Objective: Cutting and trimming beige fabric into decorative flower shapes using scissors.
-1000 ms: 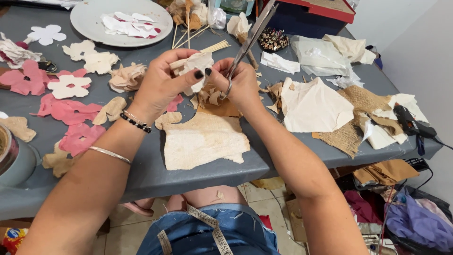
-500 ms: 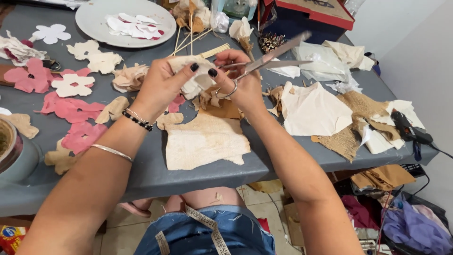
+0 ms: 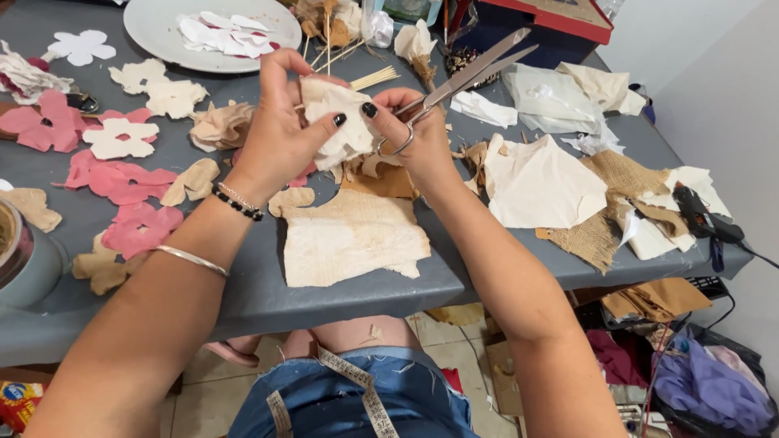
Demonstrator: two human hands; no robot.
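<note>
Pink flower cut-outs (image 3: 122, 182), cream fabric pieces (image 3: 535, 182) and burlap scraps (image 3: 604, 231) crowded the grey surface (image 3: 268, 300); a white plate (image 3: 158, 28) held white cut-outs. Above them, the left hand (image 3: 280, 134) pinched a cream fabric scrap (image 3: 345, 122). The right hand (image 3: 414, 134) gripped scissors (image 3: 462, 81) just beside it, blades parted, long axis pointing up-right, away from the person.

Cream fabric piece (image 3: 341, 122) between both hands, scissors (image 3: 454, 81) in right hand (image 3: 410, 134).
</note>
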